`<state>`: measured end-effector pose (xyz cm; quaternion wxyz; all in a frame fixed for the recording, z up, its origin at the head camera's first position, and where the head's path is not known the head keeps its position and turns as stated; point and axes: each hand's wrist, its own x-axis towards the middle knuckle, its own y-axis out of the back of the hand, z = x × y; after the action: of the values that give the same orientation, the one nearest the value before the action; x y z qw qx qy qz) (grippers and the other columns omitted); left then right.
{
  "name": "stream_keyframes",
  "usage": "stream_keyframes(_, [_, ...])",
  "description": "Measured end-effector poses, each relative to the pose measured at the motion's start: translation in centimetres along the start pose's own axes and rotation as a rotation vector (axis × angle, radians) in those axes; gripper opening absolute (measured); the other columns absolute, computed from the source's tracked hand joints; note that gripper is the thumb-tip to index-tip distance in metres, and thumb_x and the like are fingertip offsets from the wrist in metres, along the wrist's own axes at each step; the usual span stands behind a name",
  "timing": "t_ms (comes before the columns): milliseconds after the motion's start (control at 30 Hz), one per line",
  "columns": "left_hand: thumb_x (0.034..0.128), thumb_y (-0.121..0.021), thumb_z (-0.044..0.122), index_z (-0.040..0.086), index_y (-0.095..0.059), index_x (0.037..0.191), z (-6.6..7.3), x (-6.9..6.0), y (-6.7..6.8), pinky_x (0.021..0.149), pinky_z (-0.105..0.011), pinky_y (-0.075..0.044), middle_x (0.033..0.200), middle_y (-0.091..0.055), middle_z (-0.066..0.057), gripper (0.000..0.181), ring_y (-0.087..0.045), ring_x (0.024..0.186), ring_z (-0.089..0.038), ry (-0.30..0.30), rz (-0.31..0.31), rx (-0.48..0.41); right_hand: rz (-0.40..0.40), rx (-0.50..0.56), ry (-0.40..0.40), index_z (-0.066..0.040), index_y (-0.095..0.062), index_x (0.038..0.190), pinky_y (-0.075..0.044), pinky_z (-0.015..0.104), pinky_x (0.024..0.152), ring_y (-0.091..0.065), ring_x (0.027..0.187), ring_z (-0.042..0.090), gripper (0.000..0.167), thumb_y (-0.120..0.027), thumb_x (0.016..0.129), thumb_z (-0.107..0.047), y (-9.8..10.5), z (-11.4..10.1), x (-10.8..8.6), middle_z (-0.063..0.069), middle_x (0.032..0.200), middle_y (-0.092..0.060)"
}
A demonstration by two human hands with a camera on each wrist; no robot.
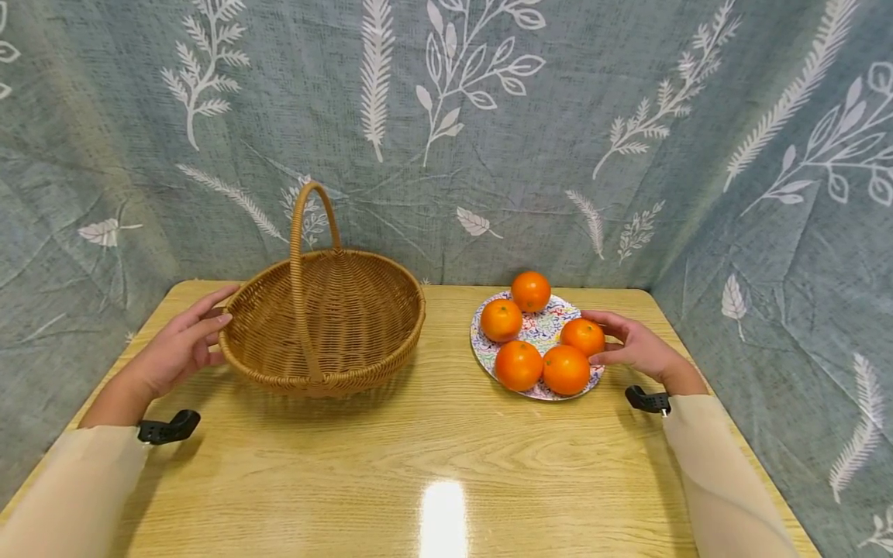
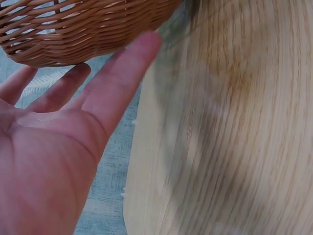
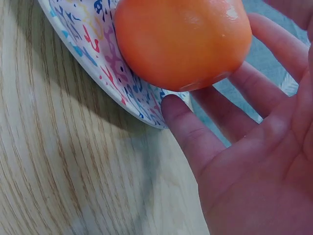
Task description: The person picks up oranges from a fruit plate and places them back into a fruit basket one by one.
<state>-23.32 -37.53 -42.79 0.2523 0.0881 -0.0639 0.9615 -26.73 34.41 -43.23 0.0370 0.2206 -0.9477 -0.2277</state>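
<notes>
A brown wicker basket (image 1: 359,310) with a tall arched handle stands at the left back of the table. My left hand (image 1: 170,350) is at its left side, fingertips touching the rim; in the left wrist view the hand (image 2: 54,152) has its fingers stretched to the woven wall (image 2: 102,29). Several oranges lie on a round patterned plate (image 1: 541,332) to the right. Beside the rightmost orange (image 1: 583,335) is my right hand (image 1: 642,350), fingers spread loosely around its side. The right wrist view shows that orange (image 3: 183,44), the plate's edge (image 3: 105,81) and my hand (image 3: 259,161).
The wooden table (image 1: 363,473) reflects a bright light near its front. Behind it and at both sides hangs a grey-green curtain (image 1: 418,209) with white leaf patterns. A black strap device sits on each wrist, at the end of the light sleeves.
</notes>
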Motion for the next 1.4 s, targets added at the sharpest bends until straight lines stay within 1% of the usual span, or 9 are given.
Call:
stream_keyframes(133, [0.1125, -0.028, 0.005, 0.021, -0.021, 0.165, 0.0, 0.0, 0.0, 0.080, -0.036, -0.063, 0.135, -0.058, 0.002, 0.055, -0.072, 0.109, -0.016, -0.010, -0.012, -0.039, 0.001, -0.001, -0.002, 0.003, -0.034, 0.157, -0.050, 0.018, 0.099, -0.047, 0.127, 0.000, 0.088, -0.083, 0.084, -0.003, 0.0, 0.1, 0.2, 0.025, 0.161, -0.035])
stream_keyframes(267, [0.1123, -0.028, 0.004, 0.021, -0.024, 0.163, 0.1, 0.0, -0.1, 0.080, -0.036, -0.063, 0.134, -0.057, 0.000, 0.054, -0.072, 0.108, -0.018, -0.016, -0.014, -0.064, 0.006, -0.013, 0.001, 0.003, -0.035, 0.157, -0.051, 0.018, 0.098, -0.049, 0.124, 0.001, 0.086, -0.082, 0.084, -0.001, 0.0, 0.2, 0.4, 0.026, 0.158, -0.038])
stream_keyframes(467, [0.1123, -0.029, 0.004, 0.020, -0.022, 0.164, 0.3, 0.2, -0.2, 0.079, -0.036, -0.063, 0.136, -0.056, 0.001, 0.055, -0.072, 0.109, -0.017, 0.001, 0.006, -0.044, 0.017, -0.046, -0.018, 0.003, -0.037, 0.156, -0.052, 0.018, 0.095, -0.052, 0.120, 0.003, 0.084, -0.082, 0.085, -0.002, 0.3, 0.3, 0.7, 0.026, 0.154, -0.042])
stream_keyframes(700, [0.1122, -0.030, 0.004, 0.020, -0.021, 0.165, 0.6, 0.2, -0.5, 0.079, -0.037, -0.063, 0.137, -0.055, 0.001, 0.056, -0.071, 0.109, -0.018, 0.011, 0.015, -0.038, 0.011, -0.028, -0.034, 0.003, -0.038, 0.155, -0.054, 0.020, 0.092, -0.060, 0.114, 0.003, 0.083, -0.082, 0.085, -0.003, 0.8, 0.6, 1.3, 0.027, 0.152, -0.044])
stream_keyframes(833, [0.1119, -0.030, 0.003, 0.020, -0.023, 0.164, 0.7, 0.2, -0.6, 0.079, -0.038, -0.063, 0.136, -0.056, 0.000, 0.056, -0.072, 0.109, -0.018, 0.004, 0.012, -0.055, 0.024, -0.023, -0.018, 0.003, -0.041, 0.153, -0.054, 0.019, 0.092, -0.062, 0.112, 0.003, 0.080, -0.082, 0.085, -0.003, 1.0, 0.8, 1.6, 0.022, 0.146, -0.050])
stream_keyframes(1000, [0.1113, -0.029, 0.000, 0.019, -0.025, 0.164, 0.7, 0.3, -0.6, 0.080, -0.038, -0.063, 0.137, -0.057, -0.001, 0.056, -0.072, 0.110, -0.020, -0.008, -0.002, -0.091, 0.064, -0.027, -0.017, 0.003, -0.046, 0.150, -0.053, 0.018, 0.092, -0.062, 0.111, 0.002, 0.072, -0.081, 0.087, -0.004, 1.2, 0.6, 1.5, 0.004, 0.137, -0.059])
stream_keyframes(1100, [0.1112, -0.029, 0.000, 0.019, -0.026, 0.163, 0.7, 0.4, -0.6, 0.080, -0.037, -0.063, 0.138, -0.057, 0.000, 0.056, -0.072, 0.110, -0.019, -0.006, -0.003, -0.089, 0.114, -0.035, -0.030, 0.004, -0.052, 0.146, -0.054, 0.017, 0.091, -0.063, 0.112, 0.001, 0.065, -0.080, 0.089, -0.009, 1.3, 0.3, 1.3, 0.008, 0.138, -0.062])
stream_keyframes(1233, [0.1111, -0.029, 0.000, 0.020, -0.028, 0.162, 0.9, 0.3, -0.6, 0.080, -0.036, -0.063, 0.138, -0.058, 0.001, 0.055, -0.072, 0.110, -0.018, -0.002, 0.006, -0.084, 0.130, -0.060, -0.028, 0.004, -0.055, 0.143, -0.055, 0.018, 0.091, -0.063, 0.120, 0.013, 0.060, -0.079, 0.091, -0.013, 1.5, -0.2, 1.5, 0.023, 0.144, -0.057])
stream_keyframes(1400, [0.1110, -0.029, 0.000, 0.020, -0.029, 0.161, 0.9, 0.4, -0.6, 0.081, -0.037, -0.063, 0.137, -0.059, 0.001, 0.054, -0.072, 0.110, -0.019, -0.004, 0.003, -0.091, 0.057, -0.086, -0.002, 0.001, -0.050, 0.148, -0.051, 0.016, 0.095, -0.056, 0.130, 0.033, 0.067, -0.080, 0.089, -0.008, 1.5, -0.1, 1.9, 0.026, 0.151, -0.049])
